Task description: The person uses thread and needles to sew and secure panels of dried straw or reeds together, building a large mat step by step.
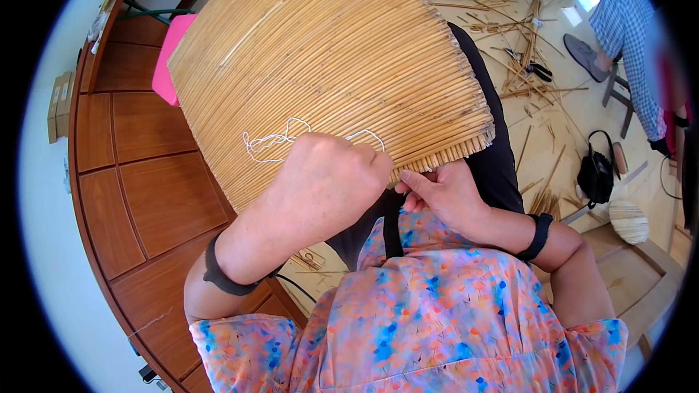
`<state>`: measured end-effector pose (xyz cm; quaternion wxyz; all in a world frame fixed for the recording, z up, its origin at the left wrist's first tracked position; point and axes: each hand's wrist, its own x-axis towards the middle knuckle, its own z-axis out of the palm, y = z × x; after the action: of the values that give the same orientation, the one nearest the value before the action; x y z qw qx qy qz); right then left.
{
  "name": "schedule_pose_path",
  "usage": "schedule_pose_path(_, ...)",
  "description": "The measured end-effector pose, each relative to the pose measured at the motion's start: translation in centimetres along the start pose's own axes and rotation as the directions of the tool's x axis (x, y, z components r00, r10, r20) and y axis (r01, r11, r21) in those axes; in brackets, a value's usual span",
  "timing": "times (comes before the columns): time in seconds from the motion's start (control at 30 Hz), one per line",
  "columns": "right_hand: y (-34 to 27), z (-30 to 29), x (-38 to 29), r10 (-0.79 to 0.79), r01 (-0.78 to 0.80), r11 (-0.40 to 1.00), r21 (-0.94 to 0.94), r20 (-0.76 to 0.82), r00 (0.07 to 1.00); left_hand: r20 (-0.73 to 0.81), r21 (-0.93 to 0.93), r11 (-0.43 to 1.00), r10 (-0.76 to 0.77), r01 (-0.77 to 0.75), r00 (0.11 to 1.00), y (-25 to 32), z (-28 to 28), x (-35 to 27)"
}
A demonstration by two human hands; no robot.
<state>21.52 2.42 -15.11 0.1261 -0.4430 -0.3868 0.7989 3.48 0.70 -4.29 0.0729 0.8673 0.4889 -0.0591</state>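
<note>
A stiff mat of thin, straw-coloured plant stalks (327,65) slants across my lap, its cut stalk ends showing along the right rim. My left hand (341,172) is curled into a fist over the mat's near edge. Loose white thread (265,142) lies in loops on the stalks and runs to this fist; the fingertips are hidden beneath the hand. Just right of it, my right hand (450,191) pinches the near edge between thumb and fingers, its palm below the mat. A small bit of white thread shows at the edge beside the right thumb.
A pink plastic seat (173,60) sits beneath the mat's left side, by wooden cabinet panels (164,196). On the tiled floor at right lie scattered stalks (529,38), black-handled pruners (538,71) and a black bag (596,174). Another person's legs (628,27) are at far right.
</note>
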Motion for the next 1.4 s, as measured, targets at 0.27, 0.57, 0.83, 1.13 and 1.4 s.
schedule_pose_path(0.27, 0.2, 0.2, -0.1, 0.009, -0.009, 0.996, 0.088, 0.005, 1.000, -0.029, 0.009, 1.000, 0.007, -0.007, 1.000, 0.3, 0.3, 0.4)
schedule_pose_path(0.57, 0.1, 0.5, -0.2, 0.029, -0.025, 0.991, 0.131, -0.028, 0.999, -0.032, -0.006, 1.000, 0.005, -0.005, 0.999, 0.8, 0.6, 0.7)
schedule_pose_path(0.83, -0.2, 0.6, -0.4, 0.009, -0.004, 0.996, 0.089, -0.059, 0.998, 0.030, -0.015, 1.000, -0.010, 0.010, 1.000, 1.4, 0.9, 1.3)
schedule_pose_path(1.13, -0.5, 0.8, -0.7, 0.021, -0.017, 0.998, 0.066, -0.061, 0.998, -0.015, 0.004, 1.000, -0.004, 0.004, 1.000, 1.9, 2.2, 1.5)
schedule_pose_path(1.4, -0.1, 0.5, -0.7, -0.041, 0.043, 0.995, 0.090, -0.029, 0.999, -0.002, 0.008, 1.000, -0.015, 0.015, 1.000, 2.5, 2.8, 1.9)
